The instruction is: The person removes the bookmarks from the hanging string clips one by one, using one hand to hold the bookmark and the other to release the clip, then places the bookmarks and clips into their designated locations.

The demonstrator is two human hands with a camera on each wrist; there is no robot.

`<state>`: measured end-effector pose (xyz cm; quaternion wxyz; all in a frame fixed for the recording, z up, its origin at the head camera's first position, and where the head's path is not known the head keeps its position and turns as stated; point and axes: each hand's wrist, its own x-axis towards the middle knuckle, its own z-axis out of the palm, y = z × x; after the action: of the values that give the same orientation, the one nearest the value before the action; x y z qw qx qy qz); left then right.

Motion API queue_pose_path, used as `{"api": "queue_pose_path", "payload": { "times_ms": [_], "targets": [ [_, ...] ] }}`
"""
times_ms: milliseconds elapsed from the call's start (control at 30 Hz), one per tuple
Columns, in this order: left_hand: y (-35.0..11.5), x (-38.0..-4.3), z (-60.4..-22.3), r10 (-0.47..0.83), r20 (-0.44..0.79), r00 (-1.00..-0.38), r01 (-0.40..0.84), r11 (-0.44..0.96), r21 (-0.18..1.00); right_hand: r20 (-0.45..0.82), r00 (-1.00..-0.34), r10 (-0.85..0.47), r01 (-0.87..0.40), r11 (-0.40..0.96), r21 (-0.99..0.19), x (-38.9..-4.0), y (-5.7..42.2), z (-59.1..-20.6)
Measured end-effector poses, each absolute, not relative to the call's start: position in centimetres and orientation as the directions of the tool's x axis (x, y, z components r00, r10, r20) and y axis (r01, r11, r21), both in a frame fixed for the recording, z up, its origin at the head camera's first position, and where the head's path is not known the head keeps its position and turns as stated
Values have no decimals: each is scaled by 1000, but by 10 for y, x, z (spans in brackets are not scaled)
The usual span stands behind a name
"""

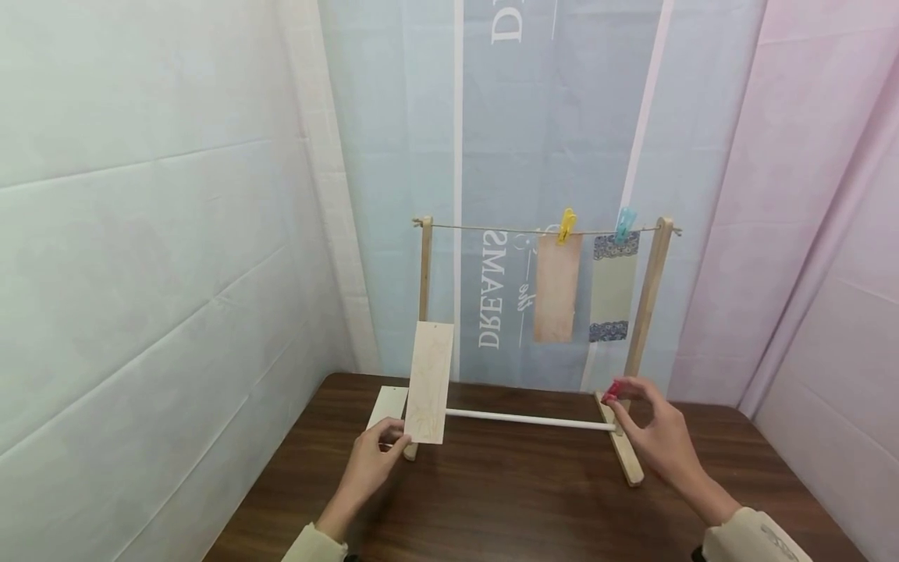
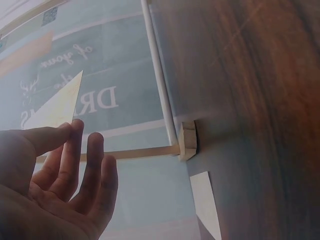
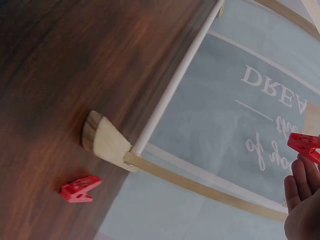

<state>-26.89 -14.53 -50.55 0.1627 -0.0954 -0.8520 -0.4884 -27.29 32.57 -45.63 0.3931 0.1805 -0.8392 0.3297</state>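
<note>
My left hand (image 1: pixel 372 460) pinches the lower corner of a cream card (image 1: pixel 430 382) between thumb and fingers. The card stands upright in front of the rack's left post, a small hole at its top. In the left wrist view only a pointed part of it shows above the fingertips. A red clothespin (image 1: pixel 612 390) is pinched in my right hand (image 1: pixel 663 437), close to the rack's right post. From the rack's twine (image 1: pixel 492 228) hang a pinkish card (image 1: pixel 556 289) under a yellow clothespin (image 1: pixel 566 226) and a blue-patterned card (image 1: pixel 613 289) under a light blue one (image 1: pixel 625 224).
Another pale card (image 1: pixel 386 406) lies on the dark wooden table (image 1: pixel 520 499), behind my left hand. A second red clothespin (image 3: pixel 80 189) rests beside the rack's right foot (image 3: pixel 110 142). A white rod (image 1: pixel 527 419) joins both feet low down. Printed cloth (image 1: pixel 393 156) hangs behind.
</note>
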Motion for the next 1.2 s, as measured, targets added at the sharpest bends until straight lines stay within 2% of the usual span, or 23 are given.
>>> {"api": "queue_pose_path", "payload": {
  "times_ms": [333,633,967,1200],
  "targets": [
    [-153,-262,-511,-8,366,-931,307,526,793,788,-616,-8,-575,688,-443,-267,333,-473],
    [-165,-255,-515,-25,326,-945,262,540,800,801,-598,27,-548,716,-433,-261,343,-485],
    [-179,-254,-517,-39,346,-938,272,537,799,787,-616,44,-535,709,-459,-260,356,-498],
    [-187,-247,-516,-86,337,-938,229,576,785,779,-624,59,-516,718,-467,-256,360,-506]
  ]
}}
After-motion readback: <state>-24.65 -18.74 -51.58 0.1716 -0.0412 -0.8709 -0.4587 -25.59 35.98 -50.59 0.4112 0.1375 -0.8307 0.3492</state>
